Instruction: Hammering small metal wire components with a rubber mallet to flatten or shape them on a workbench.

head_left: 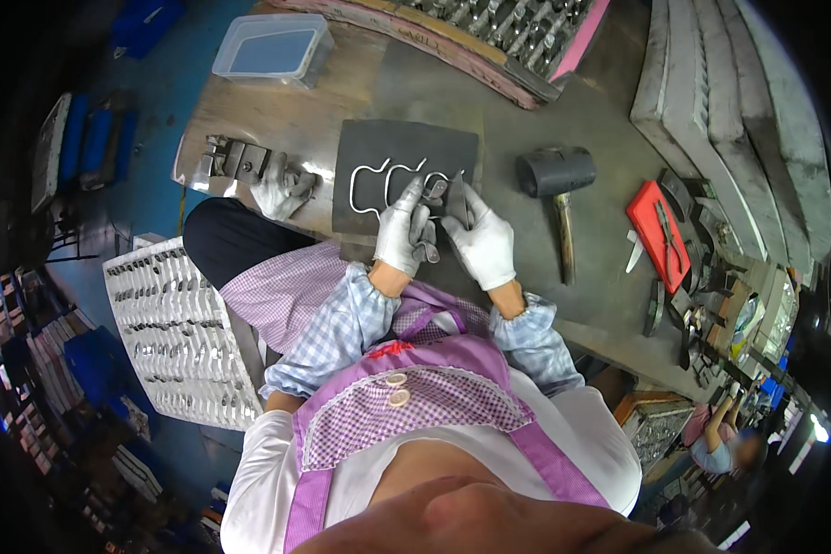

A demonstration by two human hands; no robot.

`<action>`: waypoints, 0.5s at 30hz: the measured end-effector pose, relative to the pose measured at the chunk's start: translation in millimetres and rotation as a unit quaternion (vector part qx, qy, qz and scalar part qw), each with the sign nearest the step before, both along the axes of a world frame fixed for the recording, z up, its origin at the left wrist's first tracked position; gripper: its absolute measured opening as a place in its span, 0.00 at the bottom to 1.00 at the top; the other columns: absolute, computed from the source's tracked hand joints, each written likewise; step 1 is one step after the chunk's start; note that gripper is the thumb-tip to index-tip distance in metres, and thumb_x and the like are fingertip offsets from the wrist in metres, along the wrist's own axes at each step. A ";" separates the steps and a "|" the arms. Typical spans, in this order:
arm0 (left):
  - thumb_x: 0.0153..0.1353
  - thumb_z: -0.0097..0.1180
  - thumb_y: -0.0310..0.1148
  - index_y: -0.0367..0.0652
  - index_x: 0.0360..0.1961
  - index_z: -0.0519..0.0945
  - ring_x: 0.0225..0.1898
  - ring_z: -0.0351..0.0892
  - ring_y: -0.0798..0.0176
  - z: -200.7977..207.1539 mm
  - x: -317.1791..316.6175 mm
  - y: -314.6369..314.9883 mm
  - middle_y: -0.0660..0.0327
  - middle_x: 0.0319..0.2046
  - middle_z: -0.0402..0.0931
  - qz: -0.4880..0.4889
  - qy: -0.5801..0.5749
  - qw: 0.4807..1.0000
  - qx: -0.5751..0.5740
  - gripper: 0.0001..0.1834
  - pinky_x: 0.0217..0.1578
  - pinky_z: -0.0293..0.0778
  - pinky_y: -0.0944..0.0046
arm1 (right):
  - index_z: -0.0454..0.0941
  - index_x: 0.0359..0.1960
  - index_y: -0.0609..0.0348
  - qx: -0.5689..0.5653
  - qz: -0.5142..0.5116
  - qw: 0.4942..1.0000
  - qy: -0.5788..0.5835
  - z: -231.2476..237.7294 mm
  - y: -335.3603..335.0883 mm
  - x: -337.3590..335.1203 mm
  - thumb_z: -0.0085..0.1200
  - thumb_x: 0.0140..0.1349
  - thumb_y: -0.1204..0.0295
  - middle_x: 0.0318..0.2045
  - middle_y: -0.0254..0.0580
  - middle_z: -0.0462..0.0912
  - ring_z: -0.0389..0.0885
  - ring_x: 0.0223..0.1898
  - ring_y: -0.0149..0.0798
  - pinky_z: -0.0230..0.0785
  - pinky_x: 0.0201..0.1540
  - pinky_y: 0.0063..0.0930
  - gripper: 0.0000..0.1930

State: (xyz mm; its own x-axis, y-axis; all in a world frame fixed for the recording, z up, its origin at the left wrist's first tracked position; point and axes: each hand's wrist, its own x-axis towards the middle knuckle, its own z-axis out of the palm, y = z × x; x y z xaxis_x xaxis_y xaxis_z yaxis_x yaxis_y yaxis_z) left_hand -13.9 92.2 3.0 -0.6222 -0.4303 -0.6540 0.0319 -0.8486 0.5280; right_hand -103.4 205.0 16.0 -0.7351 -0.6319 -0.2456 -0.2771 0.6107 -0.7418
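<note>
- Nearest to me along the lower edge is the wearer's own body, with a purple checked apron (pixel 452 420) over a white top.
- Both forearms reach away from my viewpoint in pale blue checked sleeves, ending in white gloves with greyed fingertips.
- I see the left hand (pixel 402 228) partly curled, its forefinger stretched toward a bent metal rod (pixel 434 175); I can't tell whether it grips it.
- I have the right hand (pixel 480 242) just beside it, thumb and forefinger close together near that same rod; overlapping fingers keep me from telling how firmly, if at all, it holds on.
- That rod is at the right part of a dark mat (pixel 369 138), between the two hands' fingertips.
- Two more bent rods lie on the mat to its left: an outer rod (pixel 352 189) and a middle rod (pixel 387 189), the latter close to the left hand.
- Right of the mat, I find a black-headed mallet (pixel 556 173) on the worktable (pixel 512 120), its wooden handle pointing back toward the wearer.
- Left of the mat sit a metal block (pixel 246 162) and, right beside it, a crumpled white glove (pixel 282 192).
- Farther off I make out a clear tub (pixel 317 65).
</note>
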 end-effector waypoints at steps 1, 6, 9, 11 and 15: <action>0.68 0.55 0.49 0.42 0.37 0.81 0.07 0.56 0.73 2.2 1.3 2.8 0.73 0.08 0.54 0.014 -0.032 0.999 -0.018 0.18 0.08 0.55 0.71 | 0.70 0.64 0.53 -0.166 -0.058 0.983 -0.046 6.4 -6.5 7.9 0.60 0.56 0.66 0.23 0.48 0.82 0.83 0.24 0.40 0.76 0.34 0.31 0.31; 0.66 0.59 0.42 0.47 0.32 0.80 0.10 0.54 0.76 3.9 4.2 2.8 0.74 0.10 0.58 0.084 -0.042 0.995 0.013 0.11 0.11 0.50 0.71 | 0.68 0.66 0.58 -0.106 -0.065 0.992 -0.013 38.2 -32.3 25.3 0.57 0.57 0.74 0.32 0.52 0.86 0.86 0.33 0.31 0.77 0.38 0.27 0.32; 0.65 0.60 0.41 0.46 0.31 0.81 0.10 0.53 0.77 0.3 8.7 0.3 0.74 0.11 0.59 0.120 -0.048 0.992 0.015 0.11 0.12 0.48 0.71 | 0.70 0.65 0.57 -0.105 -0.038 0.993 -0.049 43.7 -41.2 25.0 0.56 0.54 0.78 0.29 0.41 0.85 0.82 0.30 0.25 0.75 0.35 0.23 0.32; 0.65 0.60 0.39 0.44 0.30 0.81 0.11 0.52 0.78 0.3 12.8 2.2 0.75 0.11 0.59 0.147 -0.064 0.987 -0.013 0.11 0.13 0.47 0.72 | 0.71 0.64 0.55 -0.136 -0.046 0.981 -0.134 41.8 -41.8 26.5 0.57 0.53 0.78 0.27 0.39 0.84 0.79 0.27 0.24 0.74 0.34 0.22 0.32; 0.66 0.60 0.39 0.42 0.29 0.81 0.11 0.52 0.79 5.8 17.4 5.1 0.75 0.12 0.59 0.150 -0.015 0.980 -0.128 0.12 0.12 0.48 0.72 | 0.74 0.62 0.53 -0.235 -0.063 0.941 -0.235 31.3 -38.8 33.6 0.56 0.52 0.81 0.30 0.29 0.82 0.74 0.28 0.20 0.71 0.34 0.17 0.32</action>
